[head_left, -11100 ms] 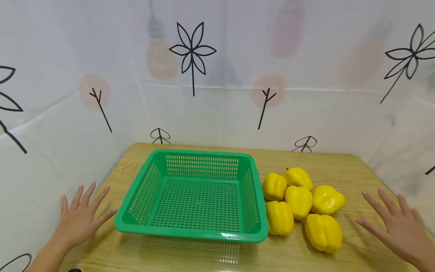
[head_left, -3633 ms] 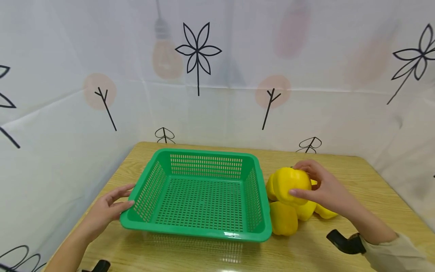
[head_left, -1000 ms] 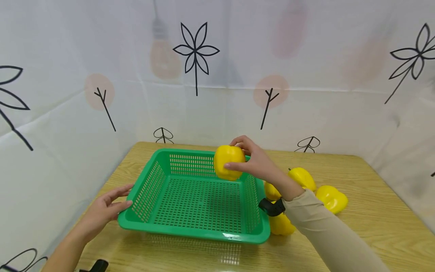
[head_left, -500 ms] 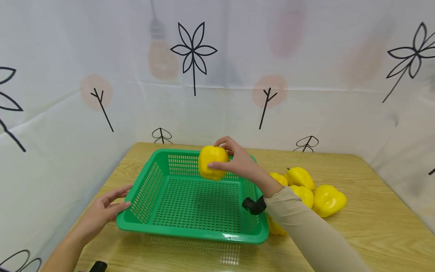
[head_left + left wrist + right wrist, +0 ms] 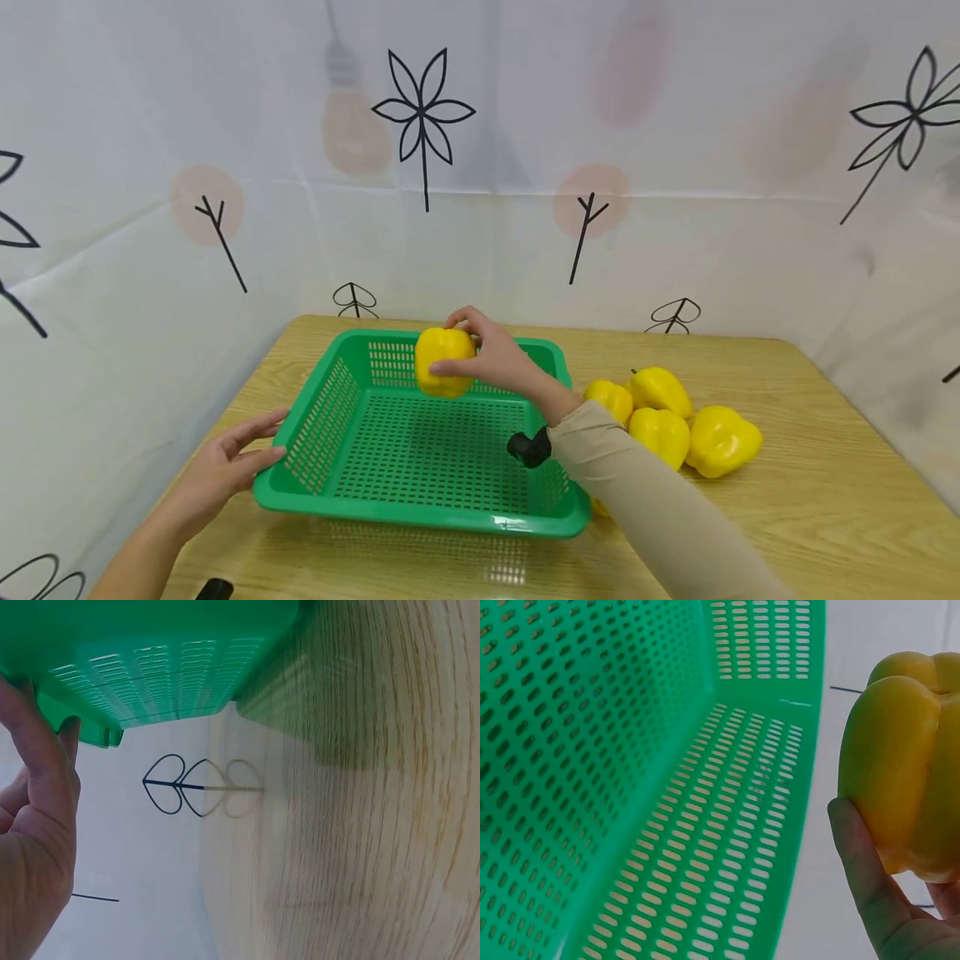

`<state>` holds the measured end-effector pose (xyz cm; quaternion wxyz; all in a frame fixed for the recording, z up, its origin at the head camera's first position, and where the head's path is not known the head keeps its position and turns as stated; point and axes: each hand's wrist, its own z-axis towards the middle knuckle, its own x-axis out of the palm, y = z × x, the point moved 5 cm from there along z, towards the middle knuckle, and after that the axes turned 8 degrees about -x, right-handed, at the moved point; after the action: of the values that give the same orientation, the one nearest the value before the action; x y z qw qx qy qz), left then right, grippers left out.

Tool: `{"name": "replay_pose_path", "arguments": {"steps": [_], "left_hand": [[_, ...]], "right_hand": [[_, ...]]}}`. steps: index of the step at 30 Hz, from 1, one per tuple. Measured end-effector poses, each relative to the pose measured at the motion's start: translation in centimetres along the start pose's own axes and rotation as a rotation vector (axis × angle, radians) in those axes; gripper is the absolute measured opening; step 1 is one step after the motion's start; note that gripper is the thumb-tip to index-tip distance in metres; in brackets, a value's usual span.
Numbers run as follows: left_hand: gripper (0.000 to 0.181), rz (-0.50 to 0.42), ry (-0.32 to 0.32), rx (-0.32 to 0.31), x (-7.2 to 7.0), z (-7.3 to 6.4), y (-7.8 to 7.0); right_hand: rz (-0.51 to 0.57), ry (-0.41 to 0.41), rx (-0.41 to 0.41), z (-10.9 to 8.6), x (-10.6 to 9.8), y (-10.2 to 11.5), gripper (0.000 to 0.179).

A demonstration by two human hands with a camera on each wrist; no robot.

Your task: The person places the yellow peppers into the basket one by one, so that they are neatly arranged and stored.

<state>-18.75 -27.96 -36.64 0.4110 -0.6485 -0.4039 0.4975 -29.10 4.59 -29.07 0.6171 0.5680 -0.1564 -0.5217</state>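
My right hand (image 5: 497, 360) grips a yellow bell pepper (image 5: 435, 345) between thumb and fingers, over the back part of a green slotted plastic basket (image 5: 420, 518). In the right wrist view the thumb lies along the side of the pepper (image 5: 892, 761), and the basket wall (image 5: 697, 847) is at its left. My left hand (image 5: 221, 468) holds the basket's left rim, thumb at the top edge. The left wrist view shows that hand (image 5: 45, 802) at the rim from below. No pepper shows inside the basket.
Several more yellow bell peppers (image 5: 723, 442) lie clustered on the wooden table (image 5: 810, 517) right of the basket, one mostly hidden behind the right sleeve (image 5: 652, 500). A white patterned cloth (image 5: 495, 250) hangs behind and beside the table.
Earlier both hands were spread apart; then the left took the basket rim and the right lifted a pepper from the cluster. Over the last second the right hand carried it left over the basket.
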Motion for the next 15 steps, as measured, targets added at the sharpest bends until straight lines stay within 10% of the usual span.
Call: {"name": "replay_pose_path", "arguments": {"steps": [15], "left_hand": [[0.054,-0.005,0.0,-0.006,-0.1,0.0,0.2]], "right_hand": [[-0.038,0.008,0.024,2.8,3.5,-1.2,0.051]]}}
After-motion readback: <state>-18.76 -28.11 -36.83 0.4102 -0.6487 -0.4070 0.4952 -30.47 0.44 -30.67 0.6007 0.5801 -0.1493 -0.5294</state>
